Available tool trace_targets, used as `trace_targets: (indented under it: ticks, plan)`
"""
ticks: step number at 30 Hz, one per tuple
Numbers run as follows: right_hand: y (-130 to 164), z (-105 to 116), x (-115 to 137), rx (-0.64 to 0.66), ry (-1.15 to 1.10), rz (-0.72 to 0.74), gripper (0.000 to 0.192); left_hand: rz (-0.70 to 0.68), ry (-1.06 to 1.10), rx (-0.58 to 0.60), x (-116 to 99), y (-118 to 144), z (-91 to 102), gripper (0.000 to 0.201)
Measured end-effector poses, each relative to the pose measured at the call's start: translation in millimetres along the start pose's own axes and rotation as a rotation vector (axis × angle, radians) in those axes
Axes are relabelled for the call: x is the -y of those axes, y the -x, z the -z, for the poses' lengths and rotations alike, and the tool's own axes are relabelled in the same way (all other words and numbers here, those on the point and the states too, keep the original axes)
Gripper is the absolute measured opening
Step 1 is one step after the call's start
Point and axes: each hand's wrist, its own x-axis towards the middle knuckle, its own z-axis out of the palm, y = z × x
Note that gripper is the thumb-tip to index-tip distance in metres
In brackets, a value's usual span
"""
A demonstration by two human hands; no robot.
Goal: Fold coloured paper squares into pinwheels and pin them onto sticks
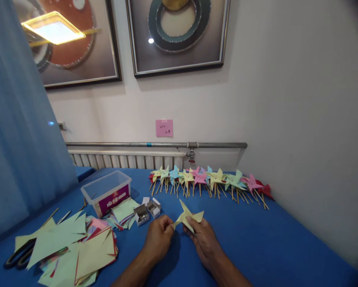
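A pale yellow paper pinwheel [184, 217] is held up between my two hands over the blue table. My right hand [203, 235] grips it near its centre, thumb on top and fingers underneath. The fingers of my left hand [161, 233] are closed in a pinch at the pinwheel's lower left blade tip. Its other blades stand folded up and outward. Just beyond my left hand are two small open boxes; the nearer box [141, 215] has small shiny metal pieces in it, and the other box [154, 207] stands against it.
Finished pinwheels [199, 177] on sticks lie in a row at the back. On the left are stacked cut paper sheets [91, 255], black-handled scissors [20, 255] and a clear plastic tub [107, 191]. A blue curtain [20, 119] hangs at left; a pipe [125, 144] runs along the wall.
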Motion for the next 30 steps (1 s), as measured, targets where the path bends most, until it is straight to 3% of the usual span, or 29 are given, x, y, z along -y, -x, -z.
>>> trace_targets:
  ticks: [8,17,30]
  plan:
    - [-0.6,-0.2,-0.7,-0.011,0.003,0.021,0.047,-0.008,0.028,0.013,1.4,-0.3,-0.4,0.018]
    - [-0.1,-1.9,-1.1,-0.033,-0.012,0.042,0.044,-0.107,-0.121,-0.030,1.0,5.9,-5.3,0.016]
    - [0.7,0.7,-2.4,-0.053,-0.016,-0.001,0.047,-0.131,-0.091,-0.022,0.0,8.1,-5.9,0.021]
